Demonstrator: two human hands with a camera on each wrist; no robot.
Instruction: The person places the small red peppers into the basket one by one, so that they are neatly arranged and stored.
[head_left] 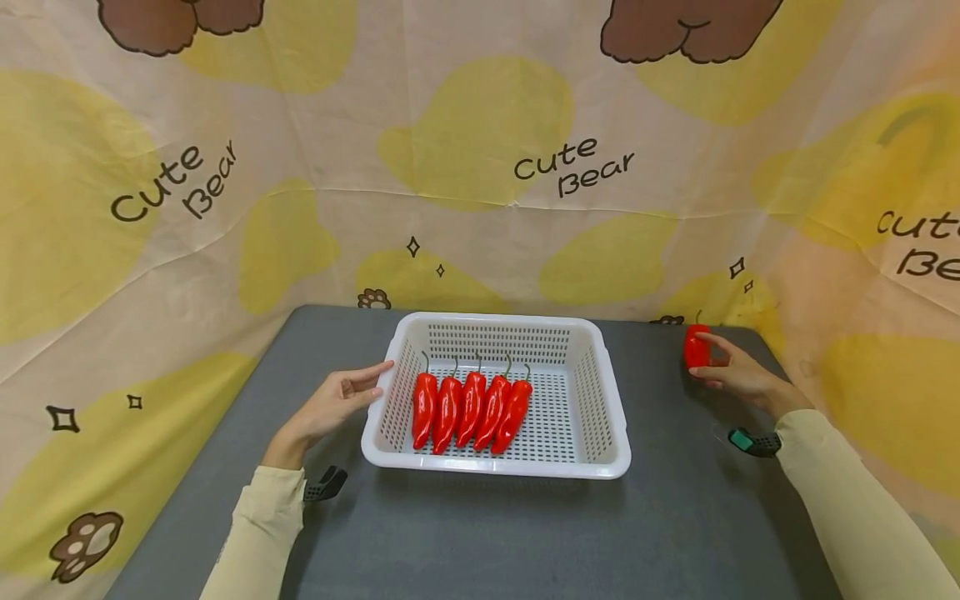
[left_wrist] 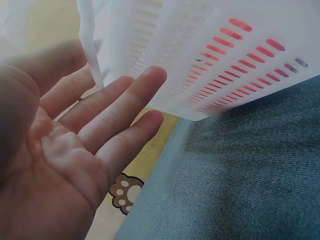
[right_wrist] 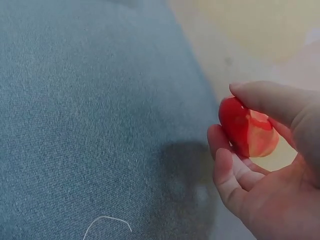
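Observation:
A white perforated plastic basket [head_left: 495, 467] stands mid-table. Several glossy red peppers [head_left: 472, 408] with green stems lie side by side in its left and middle part. At the basket's left rim is my left hand [head_left: 337, 404], thumb and index finger at the lip; the left wrist view shows its other fingers [left_wrist: 122, 115] stretched loosely beside the outer wall. Over at the table's far right, my right hand [head_left: 742, 375] holds one red pepper [head_left: 696, 346] between thumb and fingers, stem upward. That pepper [right_wrist: 245, 130] appears end-on in the right wrist view, above a shadow.
The dark grey table [head_left: 480, 533] runs under everything. A cloth [head_left: 480, 150] printed with yellow patches and lettering hangs behind and at both sides. Inside the basket, bare floor shows right of the peppers. A thin white thread [right_wrist: 107, 218] lies on the tabletop.

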